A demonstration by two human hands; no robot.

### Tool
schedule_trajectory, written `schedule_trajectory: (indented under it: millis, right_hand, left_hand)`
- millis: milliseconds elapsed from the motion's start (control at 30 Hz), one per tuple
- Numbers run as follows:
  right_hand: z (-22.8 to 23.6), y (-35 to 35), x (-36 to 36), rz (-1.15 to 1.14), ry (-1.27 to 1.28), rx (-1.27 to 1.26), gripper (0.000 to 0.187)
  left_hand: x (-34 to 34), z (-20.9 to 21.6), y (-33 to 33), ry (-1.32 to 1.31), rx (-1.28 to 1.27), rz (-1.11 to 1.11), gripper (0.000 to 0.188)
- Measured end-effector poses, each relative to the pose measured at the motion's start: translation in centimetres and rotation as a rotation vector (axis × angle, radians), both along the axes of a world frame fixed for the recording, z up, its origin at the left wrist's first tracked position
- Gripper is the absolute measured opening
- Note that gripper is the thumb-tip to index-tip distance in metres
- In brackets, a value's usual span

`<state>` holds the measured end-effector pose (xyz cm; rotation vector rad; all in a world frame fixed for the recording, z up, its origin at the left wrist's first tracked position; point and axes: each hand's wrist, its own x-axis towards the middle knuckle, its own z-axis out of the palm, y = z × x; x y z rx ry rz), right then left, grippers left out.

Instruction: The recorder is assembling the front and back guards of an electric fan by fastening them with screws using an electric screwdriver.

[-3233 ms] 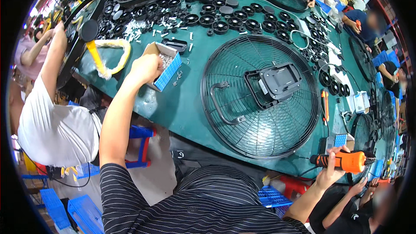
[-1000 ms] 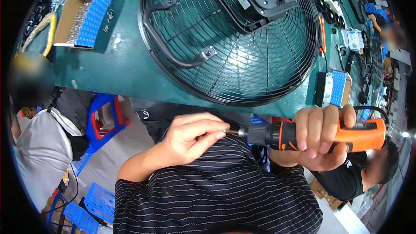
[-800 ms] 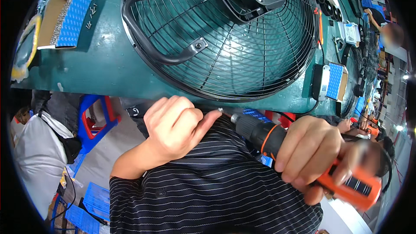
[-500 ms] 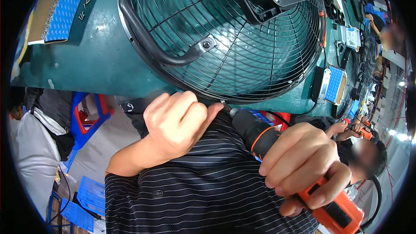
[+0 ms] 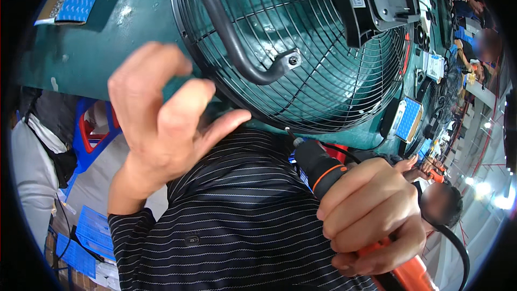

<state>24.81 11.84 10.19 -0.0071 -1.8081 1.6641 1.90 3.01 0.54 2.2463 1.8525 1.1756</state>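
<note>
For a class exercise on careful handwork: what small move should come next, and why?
Probably a gentle push of the electric screwdriver toward the fan grille's rim: the right hand grips it, its bit points there with what looks like a screw at the tip, and the left hand is open, clear of the bit.
</note>
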Motion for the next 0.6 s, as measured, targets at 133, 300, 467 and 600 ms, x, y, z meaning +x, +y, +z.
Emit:
schedule_trajectory:
  millis: [133,300,467,600]
  right_hand:
    - [-0.1,0.7,-1.2,0.095,0.007,-0.031,0.022]
    - [-0.4,4.3,-1.9,0.553,0.000,-0.102,0.013]
    - [0.4,5.9,-0.9,0.738,0.028,-0.225,0.008]
    - [2.6,5.7,3.3,0.499,0.235,-0.302,0.021]
  left_hand:
    - [-2.3,1.1,2.3,0.098,0.064,-0.100,0.090]
    - [-2.3,1.8,6.2,0.230,0.070,-0.172,0.061]
    - [-4.3,4.7,7.6,0.385,-0.060,-0.398,0.046]
    - [-4.2,5.3,6.7,0.277,-0.196,-0.385,0.075]
